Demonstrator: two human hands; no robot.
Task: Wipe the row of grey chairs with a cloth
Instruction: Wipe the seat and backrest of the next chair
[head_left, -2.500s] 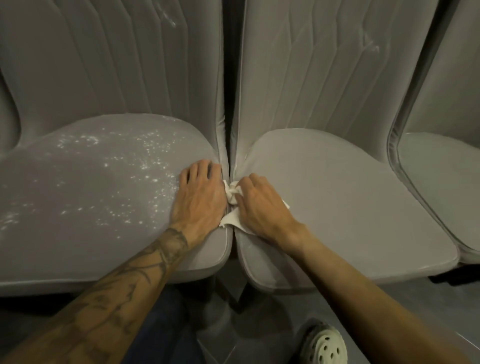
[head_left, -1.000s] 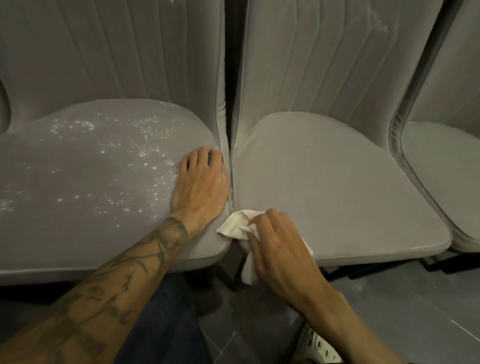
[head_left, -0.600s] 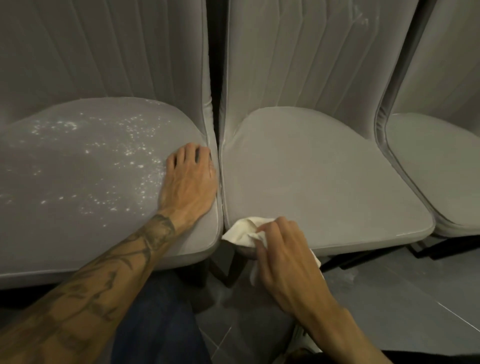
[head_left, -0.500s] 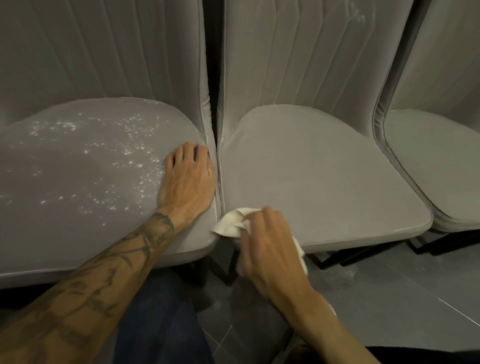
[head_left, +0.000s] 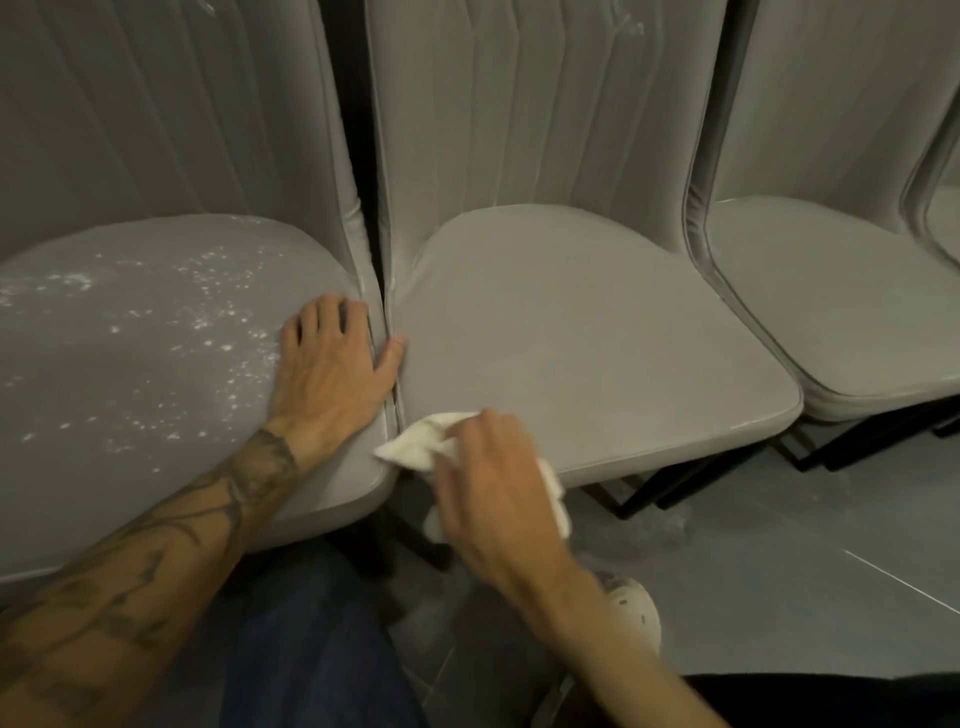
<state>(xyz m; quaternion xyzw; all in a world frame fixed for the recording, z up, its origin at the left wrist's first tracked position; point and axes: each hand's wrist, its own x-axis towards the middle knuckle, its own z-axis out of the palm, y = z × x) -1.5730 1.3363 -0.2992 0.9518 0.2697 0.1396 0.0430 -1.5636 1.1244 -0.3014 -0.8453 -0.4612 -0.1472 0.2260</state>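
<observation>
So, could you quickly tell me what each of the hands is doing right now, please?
Left hand: open, flat on the dusty chair seat.
Right hand: closed on the white cloth.

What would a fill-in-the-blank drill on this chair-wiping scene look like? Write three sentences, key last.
1. The white cloth is held in the ____ hand.
2. The left hand rests flat on the seat speckled with ____ flecks.
3. The cloth sits at the middle seat's ____ left corner.

Missing words: right; white; front
</observation>
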